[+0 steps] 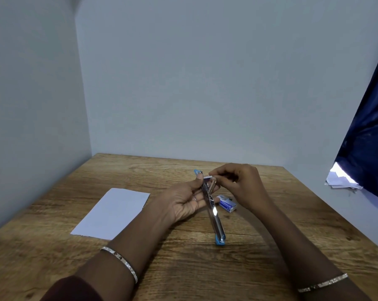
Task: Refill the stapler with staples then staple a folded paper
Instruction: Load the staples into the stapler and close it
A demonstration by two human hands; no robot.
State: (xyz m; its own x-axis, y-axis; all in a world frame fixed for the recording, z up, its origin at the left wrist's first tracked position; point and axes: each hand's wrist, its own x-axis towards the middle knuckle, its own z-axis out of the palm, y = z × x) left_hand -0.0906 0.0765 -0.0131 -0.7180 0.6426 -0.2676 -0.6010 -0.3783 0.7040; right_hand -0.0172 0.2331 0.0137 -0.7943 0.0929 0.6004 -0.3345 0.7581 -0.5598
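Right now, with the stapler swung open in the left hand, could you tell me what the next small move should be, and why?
Probably lower the strip of staples into the open metal channel of the stapler. The right hand pinches the strip just above the channel's far end, while the left hand cradles the stapler; the paper lies untouched on the table.

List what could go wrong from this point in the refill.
1. The right hand pinches a staple strip at the far end of the open stapler; if it goes in crooked, it may jam or break apart.
2. The left hand holds the stapler in the air with a loose-looking grip, so it could tip or snap shut on a finger.
3. The staple box lies right under the hands and could be knocked.
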